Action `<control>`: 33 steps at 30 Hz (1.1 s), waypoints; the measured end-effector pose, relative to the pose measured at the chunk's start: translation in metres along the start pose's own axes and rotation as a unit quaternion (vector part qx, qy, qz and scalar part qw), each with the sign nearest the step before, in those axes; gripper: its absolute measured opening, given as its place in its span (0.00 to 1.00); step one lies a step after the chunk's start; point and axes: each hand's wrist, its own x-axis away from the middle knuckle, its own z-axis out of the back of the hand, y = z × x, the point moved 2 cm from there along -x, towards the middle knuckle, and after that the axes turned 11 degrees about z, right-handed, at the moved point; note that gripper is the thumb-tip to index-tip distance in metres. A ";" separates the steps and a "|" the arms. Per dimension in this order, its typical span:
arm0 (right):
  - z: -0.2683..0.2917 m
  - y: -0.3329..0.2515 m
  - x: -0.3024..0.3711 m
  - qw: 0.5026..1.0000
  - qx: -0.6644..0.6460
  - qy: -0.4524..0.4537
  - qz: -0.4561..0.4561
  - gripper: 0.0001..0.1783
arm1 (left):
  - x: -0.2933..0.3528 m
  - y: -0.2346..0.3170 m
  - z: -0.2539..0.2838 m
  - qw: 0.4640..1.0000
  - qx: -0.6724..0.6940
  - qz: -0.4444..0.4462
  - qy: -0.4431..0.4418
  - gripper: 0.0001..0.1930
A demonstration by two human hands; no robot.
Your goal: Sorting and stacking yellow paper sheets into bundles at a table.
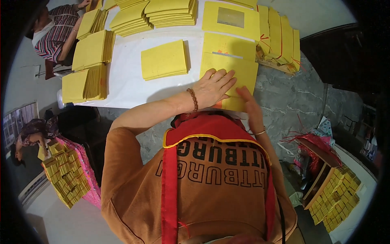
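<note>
My left hand (215, 87), a beaded bracelet at its wrist, lies flat with fingers spread on a yellow paper sheet (239, 77) by the table's near edge. At that sheet's right side is my right hand (252, 109), its fingers stretched out and its palm turned inward. A grey strip and small orange marks show just beyond the hands, where another yellow sheet (227, 42) lies. To the left of my hands sits a small pile of folded yellow papers (163, 59). Farther back is a yellow sheet with a grey rectangle (230, 18) on it.
Stacks of folded yellow paper (91, 51) line the left and far parts of the white table (126, 77). Bundles tied with red string (280, 38) stand at its right. Another person (57, 32) is at the far left, and a second (38, 132) is beside a pink-edged container.
</note>
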 end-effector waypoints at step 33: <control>0.014 0.006 -0.008 0.949 -0.230 0.215 0.001 0.16 | 0.104 -0.150 -0.021 0.959 -0.165 0.190 0.133 0.24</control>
